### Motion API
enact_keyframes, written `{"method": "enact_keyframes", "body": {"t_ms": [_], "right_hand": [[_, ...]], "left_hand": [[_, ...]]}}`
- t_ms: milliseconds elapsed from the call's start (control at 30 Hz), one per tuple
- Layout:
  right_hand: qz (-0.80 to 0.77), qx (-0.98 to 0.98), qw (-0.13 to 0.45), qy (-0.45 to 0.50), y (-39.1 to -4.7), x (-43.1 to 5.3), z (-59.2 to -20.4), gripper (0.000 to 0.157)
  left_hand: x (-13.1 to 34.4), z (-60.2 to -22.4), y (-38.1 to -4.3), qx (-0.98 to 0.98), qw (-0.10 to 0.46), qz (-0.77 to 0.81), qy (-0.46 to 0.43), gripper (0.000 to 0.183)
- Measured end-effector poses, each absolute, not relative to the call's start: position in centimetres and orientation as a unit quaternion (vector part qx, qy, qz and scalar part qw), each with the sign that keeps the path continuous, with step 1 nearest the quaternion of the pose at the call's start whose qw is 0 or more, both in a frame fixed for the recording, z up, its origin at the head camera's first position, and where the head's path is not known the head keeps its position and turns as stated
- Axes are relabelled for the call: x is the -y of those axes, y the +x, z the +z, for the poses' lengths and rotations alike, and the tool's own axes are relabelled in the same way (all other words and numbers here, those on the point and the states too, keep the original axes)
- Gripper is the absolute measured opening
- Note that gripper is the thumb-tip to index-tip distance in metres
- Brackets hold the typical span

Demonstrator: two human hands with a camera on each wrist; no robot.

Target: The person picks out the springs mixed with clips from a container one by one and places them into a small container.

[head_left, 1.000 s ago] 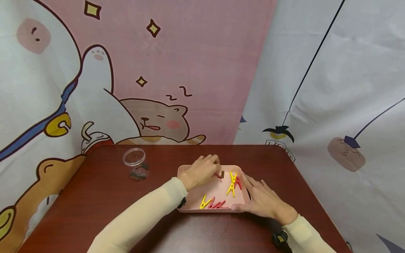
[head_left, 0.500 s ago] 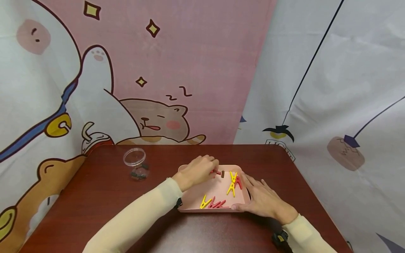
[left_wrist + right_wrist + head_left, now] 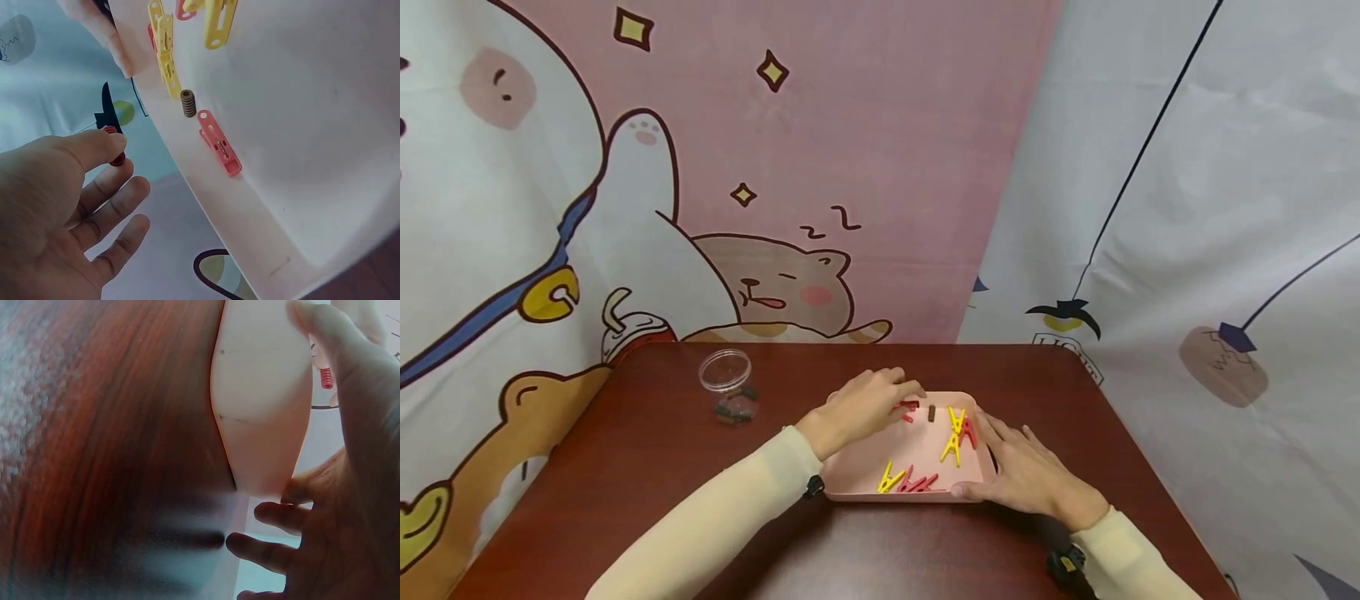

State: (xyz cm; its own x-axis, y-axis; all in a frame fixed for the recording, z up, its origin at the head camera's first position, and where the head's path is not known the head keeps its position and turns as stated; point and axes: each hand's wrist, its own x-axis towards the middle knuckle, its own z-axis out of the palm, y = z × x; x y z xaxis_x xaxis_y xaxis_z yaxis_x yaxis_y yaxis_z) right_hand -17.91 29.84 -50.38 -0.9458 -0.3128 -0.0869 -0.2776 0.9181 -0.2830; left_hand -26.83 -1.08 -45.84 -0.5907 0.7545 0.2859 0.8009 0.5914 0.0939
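Observation:
My left hand [image 3: 859,408] is over the far left part of a pink tray [image 3: 857,475], pinching a small red spring [image 3: 117,156] between thumb and forefinger; its other fingers are spread. Below that hand, a red clothespin [image 3: 220,145] lies in the tray beside a brown spring [image 3: 188,104]. My right hand [image 3: 1028,468] rests at the tray's right side, thumb on the near rim and fingers along the outer wall. Close to it inside are yellow clothespins [image 3: 952,448] and a red one [image 3: 968,433].
Another yellow clothespin [image 3: 890,478] and red clothespins [image 3: 917,482] lie along the tray's near wall. At the back left of the brown table [image 3: 760,500] stands a clear jar [image 3: 725,383] with several dark pieces in it. A printed cloth [image 3: 880,167] hangs behind.
My left hand has drawn slightly left and up, lifting the red spring away from the brown one. My right hand stays at the tray. The head view has shifted a little.

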Motion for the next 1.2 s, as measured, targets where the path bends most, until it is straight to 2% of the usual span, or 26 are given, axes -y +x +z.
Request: {"method": "enact_keyframes", "body": {"t_ms": [200,500,700,1200], "right_hand": [[-0.137,-0.977,0.077,-0.145,-17.9,-29.8,-50.6,0.138],[-0.137,-0.977,0.078,-0.144,-18.0,-29.8,-50.5,0.138],[-0.134,-0.978,0.075,-0.143,-18.1,-29.8,-50.6,0.139],[-0.14,-0.977,0.073,-0.144,-17.8,-29.9,-50.3,0.139]], "left_hand": [[1.9,-45.7,-26.3,0.878,0.138,-0.104,-0.446,0.022],[3.5,-44.9,-25.3,0.881,0.157,-0.071,-0.441,0.024],[4.7,-44.6,-24.9,0.883,0.193,-0.035,-0.426,0.021],[8.0,-44.6,-24.7,0.884,0.226,-0.017,-0.409,0.035]]}}
